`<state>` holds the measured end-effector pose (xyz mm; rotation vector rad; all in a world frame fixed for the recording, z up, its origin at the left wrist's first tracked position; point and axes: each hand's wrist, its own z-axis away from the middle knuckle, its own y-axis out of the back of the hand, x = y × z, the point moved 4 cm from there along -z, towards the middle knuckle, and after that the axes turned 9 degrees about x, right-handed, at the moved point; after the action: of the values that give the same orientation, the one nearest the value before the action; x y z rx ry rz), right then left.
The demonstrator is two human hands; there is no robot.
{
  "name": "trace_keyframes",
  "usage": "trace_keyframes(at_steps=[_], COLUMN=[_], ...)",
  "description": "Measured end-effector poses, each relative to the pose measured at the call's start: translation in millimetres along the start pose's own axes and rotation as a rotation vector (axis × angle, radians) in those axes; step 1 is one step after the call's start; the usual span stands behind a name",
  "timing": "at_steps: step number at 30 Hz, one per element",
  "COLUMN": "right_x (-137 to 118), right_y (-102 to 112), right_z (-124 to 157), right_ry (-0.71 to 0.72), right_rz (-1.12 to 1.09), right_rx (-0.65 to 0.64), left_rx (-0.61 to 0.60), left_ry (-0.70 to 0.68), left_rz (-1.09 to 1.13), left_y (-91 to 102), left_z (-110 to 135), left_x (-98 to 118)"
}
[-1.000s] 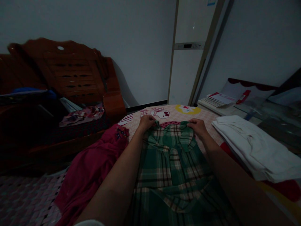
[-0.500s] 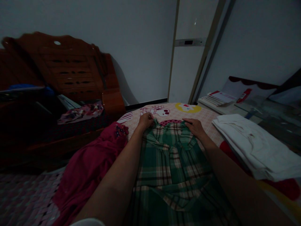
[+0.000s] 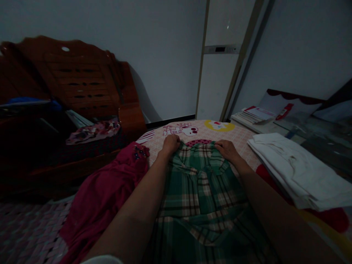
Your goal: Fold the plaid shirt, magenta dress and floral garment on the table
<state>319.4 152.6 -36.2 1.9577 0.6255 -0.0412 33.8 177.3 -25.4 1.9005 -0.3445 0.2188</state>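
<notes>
Printed cloth (image 3: pixel 243 136) carried a plaid garment (image 3: pixel 178 196), collar (image 3: pixel 202 147) toward its far edge, fingers of your left hand (image 3: pixel 171 144) and right hand (image 3: pixel 227 149) clamped there; crimson clothing (image 3: pixel 101 194) crowded your left forearm (image 3: pixel 137 201), white clothes (image 3: pixel 299 168) lay by the right edge.

The plaid garment (image 3: pixel 183 198) is of wrinkled cloth, matt in look. The magenta garment (image 3: pixel 110 190) also seems to be soft, matt cloth. The armchair (image 3: pixel 79 82) is of wood, quite glossy. The tall white appliance (image 3: pixel 216 82) has smooth, slightly shiny panels.
</notes>
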Motion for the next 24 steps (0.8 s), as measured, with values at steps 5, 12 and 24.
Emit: trace_keyframes(at_steps=[5,12,24], right_x=[6,26,28], right_y=[-7,-23,-20], right_z=[-2,-3,3], right_ry=[0.035,0.043,-0.119], right_rz=[-0.034,-0.12,-0.043], right_rx=[0.065,0.166,0.143], left_rx=[0.083,0.135,0.133], left_ry=[0.194,0.365,0.077], left_rz=[0.145,0.441,0.018], left_y=[10.0,4.1,-1.1], left_z=[-4,-6,-2], left_x=[-7,-13,-14])
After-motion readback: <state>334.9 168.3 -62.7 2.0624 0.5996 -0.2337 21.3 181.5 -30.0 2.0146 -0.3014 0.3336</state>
